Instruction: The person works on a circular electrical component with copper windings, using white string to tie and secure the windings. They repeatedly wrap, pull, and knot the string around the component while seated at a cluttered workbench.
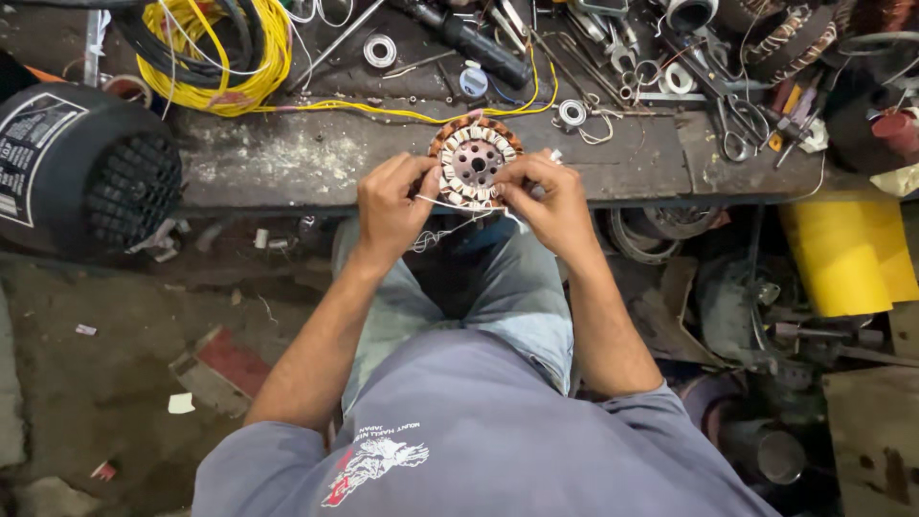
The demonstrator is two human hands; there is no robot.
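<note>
Head view: round copper-wound stator with grey metal hub [475, 161] at worn wooden surface [316, 163] edge, left hand [391, 206] and right hand [550, 206] each in closed grip on thin white cord [450, 204].

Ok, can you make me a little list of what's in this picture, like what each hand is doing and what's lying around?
Place: a worn, dirty workbench, seen from above
Left hand: pinches the left rim of a round copper-wound stator
Right hand: grips its right rim
Between the hands: a thin white string
Far left: a black motor housing
Behind: a yellow wire coil, scissors
Right: a yellow sheet
</note>
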